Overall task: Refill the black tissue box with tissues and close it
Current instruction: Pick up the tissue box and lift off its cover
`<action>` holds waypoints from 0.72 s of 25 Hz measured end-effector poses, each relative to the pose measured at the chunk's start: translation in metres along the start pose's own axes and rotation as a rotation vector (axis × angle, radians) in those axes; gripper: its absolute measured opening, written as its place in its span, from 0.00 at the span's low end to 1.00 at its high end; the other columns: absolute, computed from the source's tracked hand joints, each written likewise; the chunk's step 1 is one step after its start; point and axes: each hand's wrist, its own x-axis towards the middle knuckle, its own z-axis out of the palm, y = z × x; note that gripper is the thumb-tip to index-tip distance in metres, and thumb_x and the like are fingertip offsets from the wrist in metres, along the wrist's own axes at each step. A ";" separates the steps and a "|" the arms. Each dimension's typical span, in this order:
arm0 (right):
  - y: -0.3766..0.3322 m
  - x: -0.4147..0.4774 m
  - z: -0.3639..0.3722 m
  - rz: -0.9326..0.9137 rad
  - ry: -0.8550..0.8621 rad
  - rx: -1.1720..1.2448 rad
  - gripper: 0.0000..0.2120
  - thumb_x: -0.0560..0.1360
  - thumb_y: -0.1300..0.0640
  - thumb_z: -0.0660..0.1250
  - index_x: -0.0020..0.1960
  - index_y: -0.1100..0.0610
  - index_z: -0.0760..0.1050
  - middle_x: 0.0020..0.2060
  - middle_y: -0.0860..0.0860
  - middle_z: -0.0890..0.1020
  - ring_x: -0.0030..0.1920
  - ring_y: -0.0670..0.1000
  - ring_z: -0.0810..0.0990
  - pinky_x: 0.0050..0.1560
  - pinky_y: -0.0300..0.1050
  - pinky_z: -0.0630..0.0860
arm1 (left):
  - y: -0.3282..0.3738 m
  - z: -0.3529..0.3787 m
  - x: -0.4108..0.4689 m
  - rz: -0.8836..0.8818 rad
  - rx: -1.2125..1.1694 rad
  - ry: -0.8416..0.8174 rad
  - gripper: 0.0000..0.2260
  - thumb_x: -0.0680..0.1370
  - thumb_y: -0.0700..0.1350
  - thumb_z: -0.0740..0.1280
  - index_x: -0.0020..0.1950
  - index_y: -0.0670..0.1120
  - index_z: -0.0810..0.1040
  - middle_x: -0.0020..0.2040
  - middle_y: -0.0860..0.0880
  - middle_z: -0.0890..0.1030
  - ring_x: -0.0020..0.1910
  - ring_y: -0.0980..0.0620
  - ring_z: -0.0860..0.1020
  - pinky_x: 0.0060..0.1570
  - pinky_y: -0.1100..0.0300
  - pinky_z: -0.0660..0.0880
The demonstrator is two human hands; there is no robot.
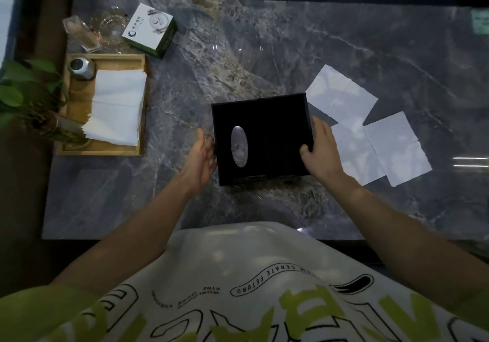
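The black tissue box (277, 135) lies at the middle of the marble table (238, 50). Its left half has an oval slot (239, 146) through which the marble shows. My right hand (321, 151) grips the box's right edge, thumb on top and fingers down the side. At the box's left edge my left hand (202, 154) is held with relaxed fingers, palm facing it; I cannot tell if it touches. A stack of white tissues (116, 106) sits in a wooden tray (105, 151) at the left. Loose white tissues (341, 98) lie flat to the right of the box.
A green and white carton (149, 29), glassware (112, 25) and a small metal jar (80, 68) stand at the back left. A leafy plant (21, 90) is at the left edge. The table's near edge (132, 237) runs just before my body.
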 end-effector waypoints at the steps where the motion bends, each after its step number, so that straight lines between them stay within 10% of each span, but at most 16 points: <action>1: -0.003 -0.002 0.002 -0.108 0.022 -0.116 0.30 0.76 0.60 0.64 0.75 0.60 0.59 0.73 0.60 0.64 0.73 0.60 0.62 0.71 0.48 0.60 | -0.003 0.000 0.000 0.001 -0.005 0.010 0.33 0.78 0.68 0.43 0.78 0.52 0.55 0.78 0.52 0.60 0.76 0.53 0.60 0.77 0.52 0.52; 7: -0.012 -0.012 0.027 -0.169 -0.256 -0.383 0.37 0.78 0.38 0.58 0.80 0.51 0.48 0.78 0.64 0.48 0.78 0.63 0.47 0.75 0.59 0.53 | -0.014 0.006 0.001 0.058 0.027 0.018 0.31 0.79 0.66 0.44 0.76 0.51 0.62 0.74 0.50 0.68 0.72 0.51 0.67 0.75 0.51 0.58; 18: 0.012 -0.005 0.035 -0.173 -0.445 -0.126 0.39 0.78 0.39 0.62 0.80 0.46 0.43 0.79 0.58 0.39 0.78 0.58 0.39 0.74 0.58 0.54 | -0.018 0.021 -0.005 0.084 0.082 0.098 0.26 0.81 0.62 0.43 0.69 0.55 0.72 0.63 0.52 0.80 0.63 0.53 0.77 0.60 0.56 0.73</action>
